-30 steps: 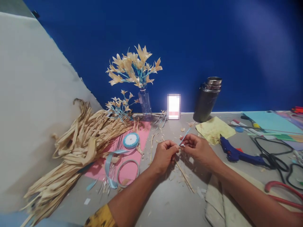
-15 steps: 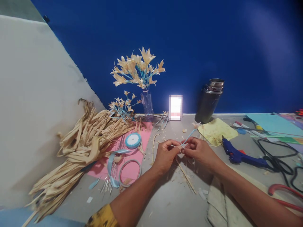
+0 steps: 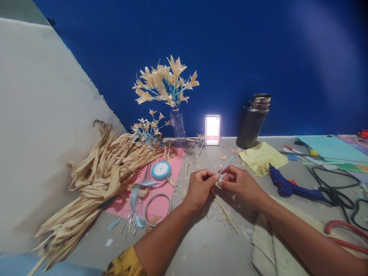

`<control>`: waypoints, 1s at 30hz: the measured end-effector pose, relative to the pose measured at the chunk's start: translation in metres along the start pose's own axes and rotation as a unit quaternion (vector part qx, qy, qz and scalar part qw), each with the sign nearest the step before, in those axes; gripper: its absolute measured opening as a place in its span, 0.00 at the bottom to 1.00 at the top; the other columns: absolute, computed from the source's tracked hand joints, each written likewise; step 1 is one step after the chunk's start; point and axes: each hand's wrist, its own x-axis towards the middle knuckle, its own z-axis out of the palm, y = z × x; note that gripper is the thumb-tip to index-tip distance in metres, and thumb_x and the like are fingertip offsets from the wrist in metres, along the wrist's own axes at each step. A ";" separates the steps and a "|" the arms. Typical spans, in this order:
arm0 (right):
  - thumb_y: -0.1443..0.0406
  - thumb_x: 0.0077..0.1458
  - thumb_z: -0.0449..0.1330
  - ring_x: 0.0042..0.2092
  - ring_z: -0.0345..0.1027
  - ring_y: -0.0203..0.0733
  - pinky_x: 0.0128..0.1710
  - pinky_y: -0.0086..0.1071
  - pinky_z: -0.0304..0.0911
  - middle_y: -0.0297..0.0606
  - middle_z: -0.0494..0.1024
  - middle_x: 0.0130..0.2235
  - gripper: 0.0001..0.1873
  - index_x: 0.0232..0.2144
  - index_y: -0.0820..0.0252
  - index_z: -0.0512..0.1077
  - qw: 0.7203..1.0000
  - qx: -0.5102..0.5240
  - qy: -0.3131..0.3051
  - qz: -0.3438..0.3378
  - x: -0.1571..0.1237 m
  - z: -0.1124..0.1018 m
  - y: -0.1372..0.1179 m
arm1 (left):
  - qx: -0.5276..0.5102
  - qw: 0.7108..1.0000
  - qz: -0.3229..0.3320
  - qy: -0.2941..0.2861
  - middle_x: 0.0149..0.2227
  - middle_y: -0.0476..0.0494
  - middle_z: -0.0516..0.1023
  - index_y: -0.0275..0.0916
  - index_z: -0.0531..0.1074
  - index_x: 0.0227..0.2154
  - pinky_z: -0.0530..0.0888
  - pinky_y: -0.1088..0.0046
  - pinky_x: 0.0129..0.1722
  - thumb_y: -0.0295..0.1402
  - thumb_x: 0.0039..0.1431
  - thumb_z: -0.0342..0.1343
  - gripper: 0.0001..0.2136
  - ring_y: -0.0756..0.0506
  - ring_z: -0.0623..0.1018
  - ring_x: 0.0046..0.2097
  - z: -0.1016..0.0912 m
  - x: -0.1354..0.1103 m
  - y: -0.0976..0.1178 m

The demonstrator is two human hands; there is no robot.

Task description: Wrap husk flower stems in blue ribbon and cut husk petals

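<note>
A small craft flower with a thin light-blue stem (image 3: 228, 164) and a pale dried-husk bloom (image 3: 235, 152) slants up to the right between my hands. My left hand (image 3: 202, 188) pinches the stem's lower end between thumb and forefinger. Close against it, my right hand (image 3: 238, 183) has its fingers curled, the fingertips beside the stem's lower part; a small pale bit shows there, too small to name. Below my hands a straw-coloured strip (image 3: 225, 212) lies on the grey table (image 3: 198, 249) among scattered husk scraps.
Dried husks (image 3: 115, 165), a blue ribbon roll (image 3: 161, 170) and a tape ring (image 3: 158, 210) lie left, around pink paper (image 3: 178, 161). Husk flowers stand in a clear bottle (image 3: 177, 126). A dark flask (image 3: 253, 122), yellow paper (image 3: 263, 157), blue glue gun (image 3: 296, 186) and red-handled tool (image 3: 345, 234) are right.
The right fingertips have drawn slightly apart from the left ones, with the thumb and forefinger a little wider. The stem stays in the left pinch. The whole view has shifted slightly.
</note>
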 end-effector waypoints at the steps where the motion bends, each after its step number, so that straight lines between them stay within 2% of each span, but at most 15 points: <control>1: 0.64 0.42 0.65 0.24 0.67 0.36 0.25 0.30 0.59 0.28 0.75 0.22 0.18 0.38 0.60 0.69 1.000 0.012 -0.004 0.001 -0.001 0.001 -0.001 | -0.010 1.000 -0.005 0.009 0.15 0.53 0.65 0.36 0.74 0.22 0.55 0.78 0.18 0.36 0.47 0.63 0.09 0.55 0.61 0.17 0.000 0.001 0.000; 4: 0.61 0.42 0.68 0.27 0.70 0.38 0.27 0.30 0.61 0.32 0.78 0.26 0.21 0.39 0.61 0.72 0.998 0.062 0.009 0.016 -0.002 0.002 -0.001 | -0.045 0.998 -0.006 0.052 0.15 0.54 0.65 0.37 0.74 0.22 0.56 0.78 0.17 0.37 0.46 0.64 0.09 0.55 0.61 0.17 -0.002 0.003 0.000; 7: 0.55 0.45 0.68 0.26 0.68 0.37 0.24 0.29 0.58 0.34 0.77 0.25 0.17 0.33 0.61 0.74 0.997 0.076 0.020 0.017 -0.003 0.002 -0.002 | -0.051 0.996 0.005 0.073 0.15 0.54 0.65 0.37 0.73 0.22 0.56 0.78 0.18 0.38 0.46 0.64 0.09 0.55 0.61 0.17 -0.002 0.004 0.001; 10: 0.51 0.48 0.66 0.23 0.65 0.35 0.22 0.28 0.56 0.34 0.75 0.22 0.18 0.26 0.61 0.74 0.997 0.077 0.010 0.015 -0.004 0.005 -0.002 | -0.029 0.996 0.031 0.075 0.16 0.54 0.65 0.37 0.74 0.22 0.57 0.78 0.18 0.37 0.48 0.63 0.09 0.55 0.61 0.18 0.000 0.002 0.001; 13: 0.51 0.48 0.65 0.21 0.63 0.35 0.21 0.29 0.57 0.32 0.73 0.20 0.18 0.22 0.60 0.73 0.995 0.097 0.012 0.032 -0.005 0.007 -0.002 | -0.004 0.996 0.049 0.070 0.16 0.52 0.66 0.36 0.76 0.23 0.58 0.77 0.19 0.36 0.49 0.63 0.08 0.54 0.63 0.19 0.002 -0.001 0.001; 17: 0.55 0.48 0.63 0.21 0.62 0.35 0.22 0.29 0.56 0.32 0.72 0.18 0.14 0.20 0.59 0.73 0.996 0.037 0.075 0.011 -0.002 0.005 -0.001 | -0.009 0.997 0.045 0.058 0.16 0.53 0.66 0.36 0.76 0.23 0.58 0.77 0.18 0.36 0.49 0.63 0.08 0.54 0.62 0.18 0.003 -0.003 0.001; 19: 0.57 0.48 0.62 0.22 0.63 0.36 0.24 0.30 0.58 0.33 0.73 0.19 0.13 0.20 0.59 0.73 0.993 -0.013 0.113 -0.008 -0.001 0.002 -0.002 | -0.024 0.998 0.031 0.048 0.16 0.53 0.66 0.36 0.75 0.23 0.58 0.78 0.18 0.36 0.48 0.63 0.08 0.54 0.63 0.18 0.004 -0.003 0.001; 21: 0.57 0.49 0.61 0.24 0.65 0.37 0.26 0.30 0.59 0.34 0.76 0.22 0.12 0.20 0.59 0.73 0.991 -0.036 0.124 -0.023 -0.001 0.001 -0.003 | -0.050 0.998 0.000 0.025 0.16 0.53 0.66 0.36 0.74 0.22 0.57 0.78 0.17 0.37 0.47 0.64 0.10 0.54 0.63 0.17 0.004 -0.004 0.001; 24: 0.58 0.49 0.61 0.26 0.67 0.38 0.28 0.31 0.60 0.34 0.77 0.25 0.11 0.22 0.59 0.74 0.993 -0.040 0.096 -0.054 -0.002 0.000 -0.004 | -0.083 0.996 -0.045 -0.007 0.15 0.53 0.65 0.36 0.73 0.23 0.55 0.80 0.16 0.40 0.46 0.66 0.12 0.55 0.62 0.17 0.005 -0.004 0.000; 27: 0.58 0.50 0.61 0.26 0.63 0.37 0.27 0.30 0.58 0.33 0.75 0.24 0.11 0.24 0.58 0.75 0.992 -0.046 0.078 -0.082 -0.004 0.001 -0.003 | -0.089 0.993 -0.070 -0.013 0.15 0.54 0.64 0.36 0.73 0.23 0.53 0.80 0.15 0.41 0.44 0.67 0.14 0.56 0.60 0.16 0.005 -0.004 0.000; 30: 0.57 0.50 0.63 0.25 0.60 0.36 0.25 0.30 0.55 0.31 0.73 0.23 0.11 0.26 0.59 0.76 0.994 -0.018 0.072 -0.075 -0.004 0.000 0.000 | -0.106 0.990 -0.086 -0.019 0.16 0.54 0.65 0.36 0.72 0.23 0.52 0.81 0.15 0.42 0.42 0.69 0.16 0.56 0.60 0.16 0.003 -0.003 0.001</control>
